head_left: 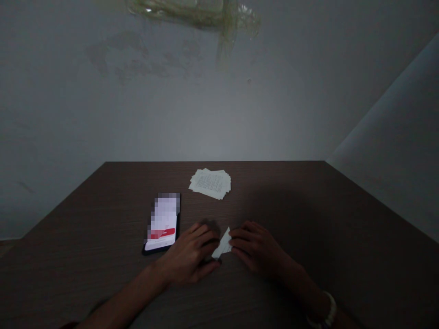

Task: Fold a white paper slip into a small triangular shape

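Leftmost on the table [103, 219]: phone [163, 219], screen partly masked by blocks. Next, the person's left hand [194, 253], thumb and index tips apart at the paper slip's [222, 246] lower-left end; contact or pinch cannot be told. Beyond, well apart: fanned paper stack [211, 183], print too small to read. Slip lies between the hands, long axis slanting from near-left to far-right. Right hand [255, 246]: fingers close together, overlapping the slip's right edge and hiding it; their grip underneath cannot be told. Right hand appears nearer. Dim light obscures folds.
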A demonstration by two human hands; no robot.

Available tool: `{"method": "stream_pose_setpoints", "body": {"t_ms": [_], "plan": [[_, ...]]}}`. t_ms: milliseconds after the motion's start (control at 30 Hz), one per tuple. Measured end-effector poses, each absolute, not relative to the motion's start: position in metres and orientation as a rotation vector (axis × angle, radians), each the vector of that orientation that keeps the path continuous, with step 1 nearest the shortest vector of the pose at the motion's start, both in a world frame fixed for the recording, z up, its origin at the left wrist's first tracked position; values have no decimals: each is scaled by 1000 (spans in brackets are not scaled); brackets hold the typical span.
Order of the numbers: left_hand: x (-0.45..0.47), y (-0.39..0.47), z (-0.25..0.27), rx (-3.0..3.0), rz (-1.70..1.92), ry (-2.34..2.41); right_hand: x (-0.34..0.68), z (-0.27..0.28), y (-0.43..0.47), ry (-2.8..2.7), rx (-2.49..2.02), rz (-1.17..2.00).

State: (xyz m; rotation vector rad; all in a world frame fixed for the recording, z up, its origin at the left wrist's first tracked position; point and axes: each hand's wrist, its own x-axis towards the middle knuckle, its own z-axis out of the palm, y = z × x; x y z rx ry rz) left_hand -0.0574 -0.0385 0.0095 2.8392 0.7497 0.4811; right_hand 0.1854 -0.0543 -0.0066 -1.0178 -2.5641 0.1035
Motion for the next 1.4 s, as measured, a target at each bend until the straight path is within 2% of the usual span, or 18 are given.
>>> {"method": "stream_pose_setpoints", "body": {"t_ms": [1400], "plan": [[-56,-41,3,2810,645,762,177,-3,-58,-2526,-1121,61]]}}
